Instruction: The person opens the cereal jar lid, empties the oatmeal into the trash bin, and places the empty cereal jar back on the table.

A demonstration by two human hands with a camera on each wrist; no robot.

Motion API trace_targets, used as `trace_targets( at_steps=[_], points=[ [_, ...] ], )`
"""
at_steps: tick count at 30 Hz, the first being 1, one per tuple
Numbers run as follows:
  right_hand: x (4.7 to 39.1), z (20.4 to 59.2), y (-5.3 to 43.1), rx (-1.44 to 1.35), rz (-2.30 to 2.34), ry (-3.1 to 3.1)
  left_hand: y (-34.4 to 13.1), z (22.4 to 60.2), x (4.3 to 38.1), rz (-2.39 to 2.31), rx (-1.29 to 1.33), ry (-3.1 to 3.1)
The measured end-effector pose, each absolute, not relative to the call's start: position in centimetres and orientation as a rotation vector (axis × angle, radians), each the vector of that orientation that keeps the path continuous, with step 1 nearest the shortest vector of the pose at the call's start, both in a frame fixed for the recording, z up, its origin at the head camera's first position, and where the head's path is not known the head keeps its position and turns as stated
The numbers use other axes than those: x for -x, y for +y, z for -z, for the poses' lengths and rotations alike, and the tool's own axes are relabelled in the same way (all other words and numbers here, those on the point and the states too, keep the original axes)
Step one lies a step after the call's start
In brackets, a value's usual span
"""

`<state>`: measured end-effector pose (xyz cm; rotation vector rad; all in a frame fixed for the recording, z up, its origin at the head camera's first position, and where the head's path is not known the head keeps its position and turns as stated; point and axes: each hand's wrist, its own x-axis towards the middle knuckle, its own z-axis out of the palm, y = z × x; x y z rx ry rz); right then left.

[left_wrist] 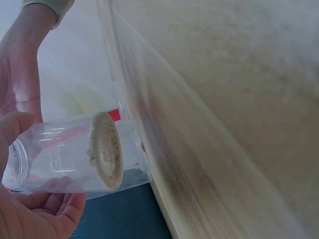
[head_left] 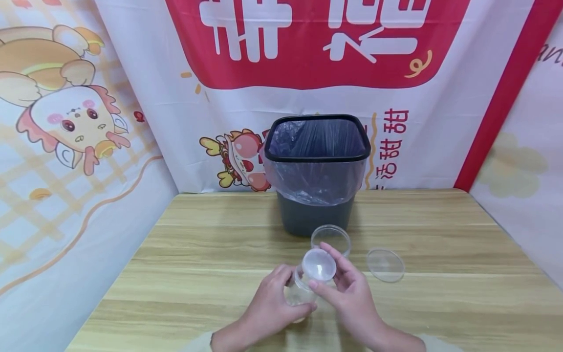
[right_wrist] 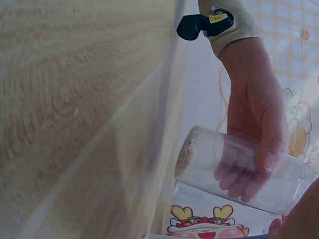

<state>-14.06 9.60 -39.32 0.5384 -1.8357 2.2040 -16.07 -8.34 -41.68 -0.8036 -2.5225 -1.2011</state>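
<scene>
My left hand (head_left: 270, 304) grips a clear plastic jar (head_left: 300, 295), held up above the table with its mouth tilted toward my right hand. Pale, grainy powder (right_wrist: 186, 155) lies at the jar's bottom, seen also through the base (left_wrist: 107, 152) in the left wrist view. Between thumb and fingers, my right hand (head_left: 355, 296) holds a round, translucent white lid (head_left: 319, 264) right at the jar's mouth, tipped so its face shows. In both wrist views the lid is out of sight and the left fingers wrap around the jar wall.
A dark trash bin (head_left: 310, 215) with a clear liner stands at the table's back. Just in front of it is a clear round plastic piece with a raised rim (head_left: 331, 226). A flat clear disc (head_left: 385, 265) lies on the wood-grain table (head_left: 448, 293) at right. Printed cloth surrounds the table.
</scene>
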Motion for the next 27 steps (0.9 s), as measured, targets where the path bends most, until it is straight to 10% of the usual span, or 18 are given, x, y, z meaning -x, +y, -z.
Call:
trace_targets(
  at_steps=[27],
  points=[
    [15.6,37.4,15.8,-0.493,-1.949,-1.869,-8.6,41.2,16.1,1.267,0.718,-2.648]
  ],
)
